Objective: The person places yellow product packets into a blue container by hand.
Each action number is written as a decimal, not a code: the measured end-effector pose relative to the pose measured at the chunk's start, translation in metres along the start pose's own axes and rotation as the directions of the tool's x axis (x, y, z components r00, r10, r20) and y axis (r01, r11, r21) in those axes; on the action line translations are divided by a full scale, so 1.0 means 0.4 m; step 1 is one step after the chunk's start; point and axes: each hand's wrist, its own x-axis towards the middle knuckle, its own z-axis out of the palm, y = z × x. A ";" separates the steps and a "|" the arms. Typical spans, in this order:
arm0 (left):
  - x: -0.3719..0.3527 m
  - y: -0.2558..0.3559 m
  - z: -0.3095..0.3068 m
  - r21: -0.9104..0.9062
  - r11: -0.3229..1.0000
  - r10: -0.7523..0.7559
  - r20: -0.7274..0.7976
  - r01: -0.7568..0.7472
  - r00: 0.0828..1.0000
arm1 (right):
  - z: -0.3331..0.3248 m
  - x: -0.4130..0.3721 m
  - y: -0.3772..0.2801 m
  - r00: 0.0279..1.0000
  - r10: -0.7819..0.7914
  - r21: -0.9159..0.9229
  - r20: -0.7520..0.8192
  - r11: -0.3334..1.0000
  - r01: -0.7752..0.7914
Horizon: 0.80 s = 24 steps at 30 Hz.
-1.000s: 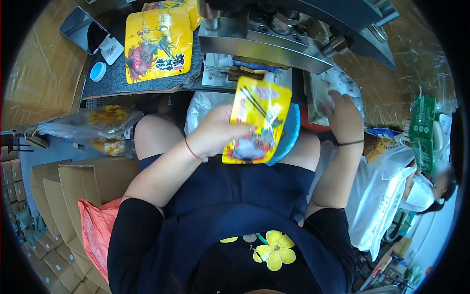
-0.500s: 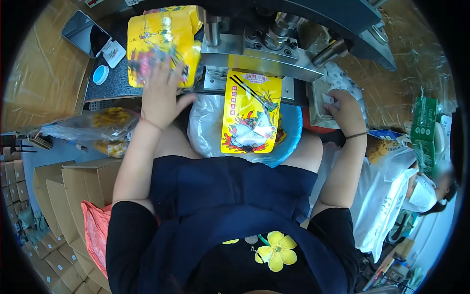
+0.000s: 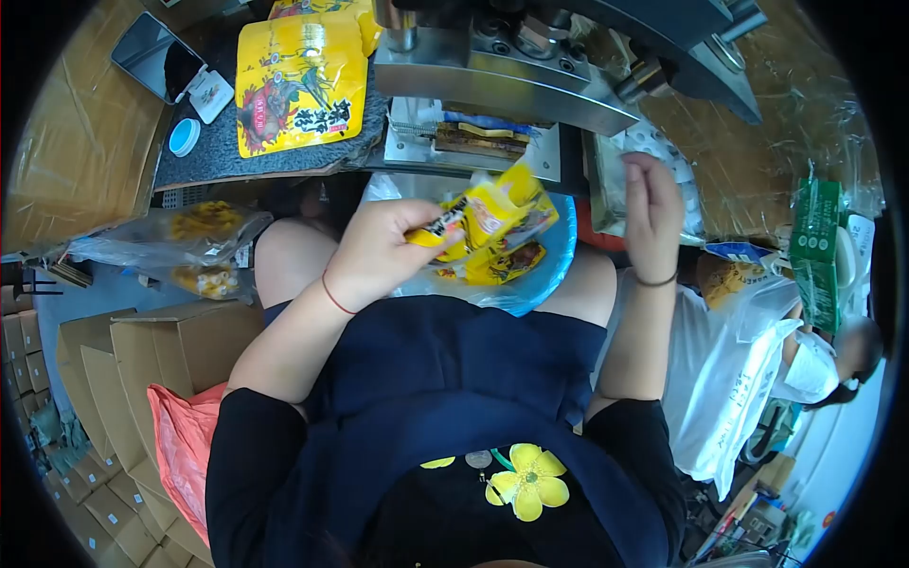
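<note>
My left hand (image 3: 379, 248) is closed on a bent yellow printed pouch (image 3: 492, 216), pinching its near end. The pouch hangs above a basin lined with a blue plastic bag (image 3: 566, 248), between my knees, where more yellow pouches (image 3: 511, 263) lie. My right hand (image 3: 653, 213) is raised beside a tray of small white pieces (image 3: 684, 175); its fingers are stretched upward, and I see nothing held in them. On the dark counter at the left lies a stack of yellow pouches (image 3: 301, 85).
In front stands a press with a thick metal bar (image 3: 502, 90) over a lower plate (image 3: 407, 147). A phone (image 3: 156, 57) and a white-blue round cap (image 3: 185, 137) lie on the counter. Cardboard boxes (image 3: 161, 350) stand left; a white sack (image 3: 720, 398) and another person (image 3: 810, 369) are right.
My left hand has left the counter stack and come to the pouch, which is now off the press and bent over the basin. My right hand has lifted and its fingers straightened.
</note>
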 end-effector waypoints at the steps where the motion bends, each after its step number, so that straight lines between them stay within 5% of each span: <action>1: 0.002 0.011 0.017 0.003 1.000 -0.013 0.058 0.013 0.998 | 0.007 -0.016 -0.049 0.991 0.026 0.249 0.128 0.967 -0.057; 3: 0.009 0.026 0.044 0.010 1.000 -0.002 0.128 0.000 0.992 | 0.033 -0.026 -0.123 0.966 -0.078 0.475 0.245 0.879 -0.050; 5: 0.003 0.029 0.069 -0.061 0.998 -0.007 0.199 0.019 0.980 | 0.062 -0.019 -0.152 0.958 -0.146 0.424 0.247 0.905 0.029; 6: -0.010 0.056 0.088 -0.468 0.810 -0.229 0.302 0.353 0.925 | 0.059 -0.004 -0.144 0.932 -0.189 0.351 0.308 0.933 0.073; 7: -0.004 0.025 0.088 -0.314 0.938 -0.054 0.296 0.150 0.954 | 0.051 0.008 -0.138 0.900 -0.226 0.281 0.372 0.952 0.123; 9: -0.010 0.048 0.097 -0.555 0.765 -0.105 0.394 0.328 0.913 | 0.024 0.016 -0.117 0.844 -0.267 0.249 0.465 0.954 0.165; 13: -0.010 0.025 0.124 -0.613 0.660 -0.105 0.498 0.435 0.861 | 0.006 0.018 -0.104 0.827 -0.293 0.398 0.479 0.913 0.092; 15: 0.004 0.015 0.128 -0.650 0.619 -0.106 0.487 0.441 0.867 | -0.020 0.025 -0.083 0.927 -0.075 -0.026 0.366 0.996 0.090; 17: 0.035 0.002 0.102 -0.688 0.568 -0.153 0.451 0.452 0.879 | -0.029 0.041 0.013 0.972 -0.026 -0.398 0.234 0.910 0.120; 19: 0.073 -0.010 0.066 -0.763 0.517 -0.126 0.380 0.388 0.916 | -0.047 0.034 0.106 0.918 0.036 -0.555 0.395 0.805 0.207; 24: 0.148 -0.032 -0.001 -0.726 0.514 -0.198 0.417 0.457 0.887 | -0.016 0.030 0.163 0.940 0.106 -0.415 0.323 0.909 0.040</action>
